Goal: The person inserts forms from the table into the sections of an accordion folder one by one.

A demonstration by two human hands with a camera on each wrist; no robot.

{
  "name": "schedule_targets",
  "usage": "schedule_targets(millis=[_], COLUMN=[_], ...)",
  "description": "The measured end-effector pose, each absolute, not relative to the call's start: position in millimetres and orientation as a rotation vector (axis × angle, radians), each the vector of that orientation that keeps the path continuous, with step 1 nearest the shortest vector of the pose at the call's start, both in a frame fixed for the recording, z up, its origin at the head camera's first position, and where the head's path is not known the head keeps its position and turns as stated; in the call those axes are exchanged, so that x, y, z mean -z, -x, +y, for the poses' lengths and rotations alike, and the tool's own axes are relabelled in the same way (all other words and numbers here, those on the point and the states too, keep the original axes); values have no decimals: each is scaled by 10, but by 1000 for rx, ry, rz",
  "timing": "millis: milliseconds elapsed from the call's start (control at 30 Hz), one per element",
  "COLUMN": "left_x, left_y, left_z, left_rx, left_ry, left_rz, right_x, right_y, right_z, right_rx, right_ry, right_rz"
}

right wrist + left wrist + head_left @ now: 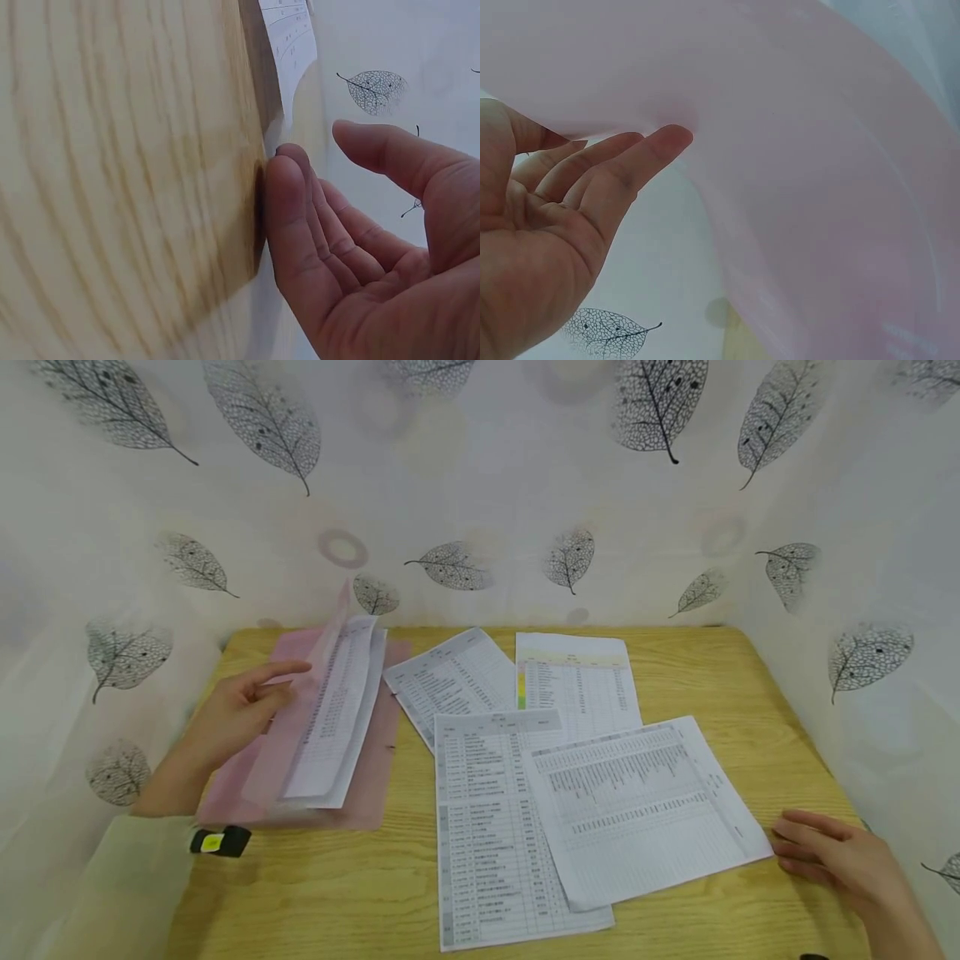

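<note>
Left hand (238,710): fingers straight and close together, tips pressed against the raised flap of the pink folder (352,793), holding it lifted; nothing gripped. 2 printed sheets (333,727) sit inside the folder, just beyond those fingertips. Right hand (836,858): fingers extended, slightly spread, lying flat on the wooden table (712,935), tips just beside the corner of the top loose sheet (645,802). That sheet overlaps 3 other printouts (480,835) between the 2 hands.
</note>
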State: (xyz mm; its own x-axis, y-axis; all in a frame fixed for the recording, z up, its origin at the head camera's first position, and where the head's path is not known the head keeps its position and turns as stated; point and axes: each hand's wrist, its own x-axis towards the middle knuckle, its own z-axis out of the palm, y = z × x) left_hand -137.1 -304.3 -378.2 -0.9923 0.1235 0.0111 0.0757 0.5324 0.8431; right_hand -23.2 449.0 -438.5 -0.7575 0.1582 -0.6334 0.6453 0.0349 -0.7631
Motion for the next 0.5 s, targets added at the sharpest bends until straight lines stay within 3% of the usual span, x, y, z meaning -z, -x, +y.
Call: schedule_targets(millis=[500], left_x=[3765], left_y=[1360], left_z=[-3033], left_rx=[-1464], left_ry=[-172], left_rz=[2716], right_x=[4520], right_y=[279], right_z=[4463], right_rx=[1943], right_ry=[-768], right_rz=[1864])
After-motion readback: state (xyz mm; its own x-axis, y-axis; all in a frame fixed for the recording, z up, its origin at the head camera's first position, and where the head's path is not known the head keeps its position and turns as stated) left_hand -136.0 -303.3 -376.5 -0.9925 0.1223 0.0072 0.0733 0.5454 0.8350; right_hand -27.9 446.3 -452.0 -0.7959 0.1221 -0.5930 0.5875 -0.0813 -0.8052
